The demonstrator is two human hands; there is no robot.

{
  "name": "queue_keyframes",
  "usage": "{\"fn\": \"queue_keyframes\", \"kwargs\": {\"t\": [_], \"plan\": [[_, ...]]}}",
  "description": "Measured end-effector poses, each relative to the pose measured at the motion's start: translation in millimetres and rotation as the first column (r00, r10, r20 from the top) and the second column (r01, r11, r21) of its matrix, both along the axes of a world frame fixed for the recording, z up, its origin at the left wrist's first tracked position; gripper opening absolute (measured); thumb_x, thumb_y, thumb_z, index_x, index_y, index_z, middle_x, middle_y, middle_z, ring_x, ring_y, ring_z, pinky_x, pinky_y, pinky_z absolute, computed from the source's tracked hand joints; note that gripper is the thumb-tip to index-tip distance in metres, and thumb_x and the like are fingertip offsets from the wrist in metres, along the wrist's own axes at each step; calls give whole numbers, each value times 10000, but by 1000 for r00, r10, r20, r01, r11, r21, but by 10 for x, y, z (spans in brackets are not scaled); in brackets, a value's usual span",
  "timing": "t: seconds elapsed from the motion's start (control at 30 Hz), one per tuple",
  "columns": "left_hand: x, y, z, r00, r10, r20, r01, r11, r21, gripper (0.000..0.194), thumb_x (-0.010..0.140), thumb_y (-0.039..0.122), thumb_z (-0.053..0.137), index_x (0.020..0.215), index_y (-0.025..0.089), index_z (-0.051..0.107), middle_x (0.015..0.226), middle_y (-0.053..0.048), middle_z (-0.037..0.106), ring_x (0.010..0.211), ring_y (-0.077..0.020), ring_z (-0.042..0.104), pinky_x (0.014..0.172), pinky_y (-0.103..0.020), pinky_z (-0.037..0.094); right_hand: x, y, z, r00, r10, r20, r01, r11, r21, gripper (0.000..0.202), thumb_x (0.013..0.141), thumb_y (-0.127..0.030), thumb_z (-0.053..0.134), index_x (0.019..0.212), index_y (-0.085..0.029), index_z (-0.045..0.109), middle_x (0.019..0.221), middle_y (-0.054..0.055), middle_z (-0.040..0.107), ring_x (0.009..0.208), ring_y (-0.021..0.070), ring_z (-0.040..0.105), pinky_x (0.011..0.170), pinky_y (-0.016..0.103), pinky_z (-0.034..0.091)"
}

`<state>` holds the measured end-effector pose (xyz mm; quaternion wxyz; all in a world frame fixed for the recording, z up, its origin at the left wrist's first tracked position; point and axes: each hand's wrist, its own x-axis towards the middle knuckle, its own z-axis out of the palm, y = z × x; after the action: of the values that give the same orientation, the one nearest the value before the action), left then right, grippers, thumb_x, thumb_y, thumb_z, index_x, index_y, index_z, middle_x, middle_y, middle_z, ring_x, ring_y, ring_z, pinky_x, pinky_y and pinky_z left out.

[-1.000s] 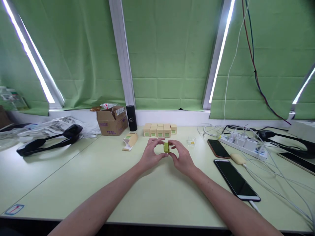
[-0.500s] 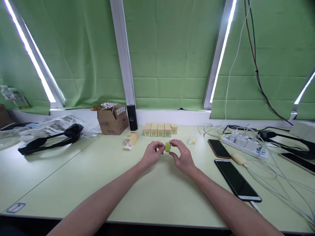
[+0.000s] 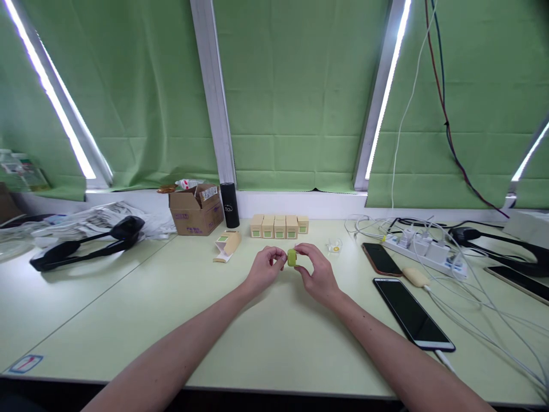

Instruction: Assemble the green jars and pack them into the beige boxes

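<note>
Over the middle of the table, my right hand [image 3: 318, 276] pinches a small yellow-green block-like object [image 3: 291, 257] between thumb and fingers. Its exact kind is too small to tell. My left hand [image 3: 266, 268] is closed just to the left of it, thumb and fingertips pressed together close to the object's left side. Whatever those fingers hold, if anything, is hidden. Beyond my hands stands a row of small cardboard boxes [image 3: 280, 227] with green labels. An opened small box [image 3: 227, 245] lies left of my left hand, and a small clear plastic piece [image 3: 334, 246] rests to the right.
A cardboard carton [image 3: 195, 217] and a black cylinder [image 3: 230, 206] stand at the back left. On the right lie a large phone [image 3: 414, 315], another phone [image 3: 381, 259], a power strip [image 3: 424, 254] and loose white cables. Black straps [image 3: 92, 243] lie at left.
</note>
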<state>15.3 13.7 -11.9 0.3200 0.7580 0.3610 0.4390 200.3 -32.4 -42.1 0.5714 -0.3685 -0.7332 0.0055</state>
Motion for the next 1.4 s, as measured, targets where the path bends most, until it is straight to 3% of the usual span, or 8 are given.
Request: {"fn": "queue_keyframes", "kwargs": {"t": [1.4], "plan": [[-31, -2, 31, 999, 33, -21, -33, 999, 16, 226, 885, 386, 602, 809, 185, 674, 715, -15, 648, 659, -156, 591, 685, -301, 458, 13, 1, 25, 1000, -14, -11, 13, 1000, -17, 426, 889, -99, 600, 1284, -257, 580, 1254, 113, 663, 1177, 279, 655, 1008, 489, 581]]}}
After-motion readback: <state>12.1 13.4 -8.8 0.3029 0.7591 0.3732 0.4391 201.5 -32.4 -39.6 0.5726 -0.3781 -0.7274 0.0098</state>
